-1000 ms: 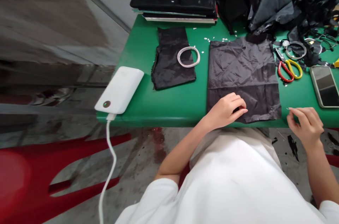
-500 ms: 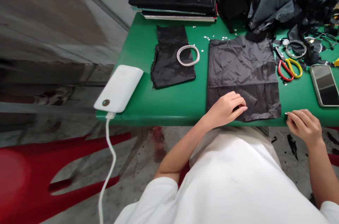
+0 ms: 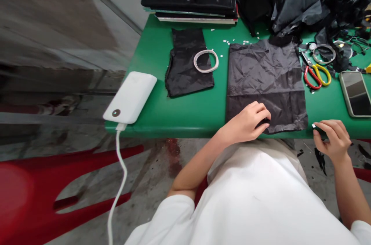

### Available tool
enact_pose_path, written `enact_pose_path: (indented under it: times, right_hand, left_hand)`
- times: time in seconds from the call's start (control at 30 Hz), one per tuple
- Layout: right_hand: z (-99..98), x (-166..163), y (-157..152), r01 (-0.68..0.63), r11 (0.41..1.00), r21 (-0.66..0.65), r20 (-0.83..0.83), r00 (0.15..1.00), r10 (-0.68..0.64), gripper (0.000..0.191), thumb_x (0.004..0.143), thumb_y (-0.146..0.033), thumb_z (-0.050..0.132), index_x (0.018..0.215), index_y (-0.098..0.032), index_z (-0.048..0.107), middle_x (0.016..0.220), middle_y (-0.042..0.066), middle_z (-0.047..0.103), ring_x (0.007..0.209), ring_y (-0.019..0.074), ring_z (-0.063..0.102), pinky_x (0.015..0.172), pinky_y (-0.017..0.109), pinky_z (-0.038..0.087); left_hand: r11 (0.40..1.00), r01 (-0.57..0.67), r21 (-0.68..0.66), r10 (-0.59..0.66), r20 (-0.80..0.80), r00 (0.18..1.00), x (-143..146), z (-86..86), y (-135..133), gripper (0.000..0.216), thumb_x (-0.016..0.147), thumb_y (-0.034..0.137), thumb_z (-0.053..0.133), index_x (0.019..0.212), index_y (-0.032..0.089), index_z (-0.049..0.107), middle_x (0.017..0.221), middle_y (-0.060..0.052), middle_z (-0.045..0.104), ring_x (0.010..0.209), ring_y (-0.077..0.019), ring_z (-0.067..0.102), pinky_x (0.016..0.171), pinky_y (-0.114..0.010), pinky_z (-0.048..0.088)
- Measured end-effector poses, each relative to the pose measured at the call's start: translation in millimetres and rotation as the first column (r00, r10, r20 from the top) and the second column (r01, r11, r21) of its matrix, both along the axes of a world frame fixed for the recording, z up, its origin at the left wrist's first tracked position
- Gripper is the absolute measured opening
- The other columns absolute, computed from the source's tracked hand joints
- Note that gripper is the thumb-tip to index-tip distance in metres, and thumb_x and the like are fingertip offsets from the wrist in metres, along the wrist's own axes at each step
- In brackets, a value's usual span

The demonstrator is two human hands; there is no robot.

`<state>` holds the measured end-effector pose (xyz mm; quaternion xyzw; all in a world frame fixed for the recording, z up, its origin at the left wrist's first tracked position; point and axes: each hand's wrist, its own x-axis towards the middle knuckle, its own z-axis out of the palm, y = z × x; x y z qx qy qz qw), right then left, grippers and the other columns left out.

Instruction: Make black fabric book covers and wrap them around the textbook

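Note:
My left hand (image 3: 251, 121) rests on the near part of a black cloth piece (image 3: 266, 71), its fingers loosely curled and the thumb apart, with nothing visible in it. The cloth is creased and lies flat at the front edge of the green table (image 3: 185, 117). Beyond the cloth's near right corner, my right hand (image 3: 333, 136) is at the table edge. A small white square (image 3: 313, 125) is at its index fingertip; the thumb is lower, a little away. Scissors (image 3: 317, 76) with one red and one yellow handle lie right of the cloth.
Left of the cloth lie a smaller folded black cloth (image 3: 188, 79) with a pale ring (image 3: 195, 61) on it, and a white power bank (image 3: 131, 96) with a cable. A phone (image 3: 356, 94) is at the right. Black fabric (image 3: 301, 1) is heaped behind; a red chair (image 3: 17, 191) stands left.
My right thumb has moved down away from the index finger, and the white square shows more clearly. My left thumb has opened slightly from the index finger. The cloth stays in place.

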<state>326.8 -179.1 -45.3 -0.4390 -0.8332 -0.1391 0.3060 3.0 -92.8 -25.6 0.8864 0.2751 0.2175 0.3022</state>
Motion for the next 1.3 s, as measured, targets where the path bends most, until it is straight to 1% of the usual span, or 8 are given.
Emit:
enact_pose_path:
  times: [0.2, 0.37, 0.5, 0.57, 0.67, 0.8, 0.97, 1.3]
  right_hand:
    - [10.8, -33, 1, 0.067, 0.998, -0.008, 0.163, 0.985, -0.065, 0.046, 0.079, -0.036, 0.083, 0.115, -0.018, 0.062, 0.106, 0.014, 0.071, 0.096, 0.029, 0.066, 0.083, 0.041, 0.053]
    - [14.1, -57, 4, 0.073, 0.991, 0.109, 0.163, 0.982, -0.09, 0.041, 0.081, -0.036, 0.082, 0.112, -0.019, 0.061, 0.099, 0.011, 0.069, 0.093, 0.0248, 0.065, 0.083, 0.037, 0.052]
    - [15.9, -69, 6, 0.087, 0.985, 0.151, 0.165, 0.98, -0.112, 0.04, 0.083, -0.038, 0.081, 0.114, -0.021, 0.061, 0.102, 0.01, 0.068, 0.095, 0.0239, 0.064, 0.084, 0.037, 0.05]
    - [18.6, -73, 8, 0.086, 0.989, 0.119, 0.169, 0.98, -0.106, 0.041, 0.084, -0.038, 0.08, 0.118, -0.023, 0.062, 0.108, 0.01, 0.07, 0.1, 0.0245, 0.065, 0.087, 0.038, 0.049]
    - [22.2, -77, 12, 0.054, 0.998, -0.015, 0.166, 0.985, -0.051, 0.039, 0.089, -0.032, 0.076, 0.124, -0.024, 0.063, 0.118, 0.01, 0.073, 0.112, 0.0251, 0.066, 0.094, 0.038, 0.046]
    - [21.2, -79, 18, -0.034, 0.989, -0.145, 0.08, 0.996, 0.046, 0.028, 0.091, -0.021, 0.072, 0.119, -0.022, 0.066, 0.118, 0.008, 0.075, 0.116, 0.0237, 0.068, 0.1, 0.038, 0.047]
    - [16.3, -77, 21, -0.086, 0.984, -0.155, 0.009, 0.996, 0.089, 0.023, 0.089, -0.015, 0.072, 0.111, -0.019, 0.069, 0.114, 0.008, 0.078, 0.109, 0.0226, 0.072, 0.101, 0.038, 0.051]
    - [18.6, -76, 22, -0.099, 0.98, -0.171, 0.013, 0.995, 0.102, 0.022, 0.089, -0.018, 0.072, 0.11, -0.022, 0.072, 0.114, 0.006, 0.078, 0.107, 0.0224, 0.074, 0.1, 0.038, 0.054]
  left_hand:
    - [0.995, 0.09, -0.034, -0.093, -0.085, 0.992, -7, 5.3, -1, 0.033, 0.085, 0.019, 0.065, 0.116, 0.014, 0.058, 0.116, -0.013, 0.059, 0.103, -0.0254, 0.052, 0.096, -0.04, 0.045]
    - [0.992, 0.11, -0.057, -0.114, -0.077, 0.99, -7, 2.6, 3, 0.027, 0.088, 0.016, 0.063, 0.115, 0.015, 0.058, 0.116, -0.012, 0.06, 0.105, -0.0246, 0.052, 0.099, -0.041, 0.044]
    - [0.99, 0.115, -0.082, -0.119, -0.055, 0.991, -8, 0.6, 5, 0.023, 0.089, 0.017, 0.062, 0.112, 0.016, 0.059, 0.113, -0.011, 0.061, 0.104, -0.0238, 0.053, 0.099, -0.04, 0.044]
    - [0.989, 0.118, -0.094, -0.122, -0.041, 0.992, -8, 0.9, 5, 0.023, 0.089, 0.018, 0.062, 0.112, 0.016, 0.059, 0.113, -0.011, 0.061, 0.104, -0.0239, 0.053, 0.098, -0.04, 0.044]
    - [0.988, 0.119, -0.097, -0.122, -0.023, 0.992, -8, 2.2, 5, 0.023, 0.089, 0.017, 0.061, 0.111, 0.014, 0.06, 0.112, -0.012, 0.061, 0.102, -0.0241, 0.053, 0.096, -0.04, 0.045]
    - [0.988, 0.109, -0.105, -0.111, -0.011, 0.994, -8, 3.6, 4, 0.022, 0.088, 0.014, 0.059, 0.11, 0.014, 0.061, 0.112, -0.013, 0.062, 0.101, -0.0239, 0.053, 0.096, -0.04, 0.046]
    - [0.988, 0.11, -0.11, -0.109, 0.014, 0.994, -9, 2.9, 4, 0.021, 0.09, 0.014, 0.055, 0.11, 0.015, 0.062, 0.112, -0.013, 0.063, 0.103, -0.0232, 0.055, 0.096, -0.039, 0.048]
    - [0.988, 0.145, -0.059, -0.143, 0.043, 0.989, -11, 2.1, 5, 0.021, 0.098, 0.017, 0.049, 0.111, 0.015, 0.065, 0.11, -0.013, 0.066, 0.103, -0.0211, 0.058, 0.097, -0.036, 0.049]
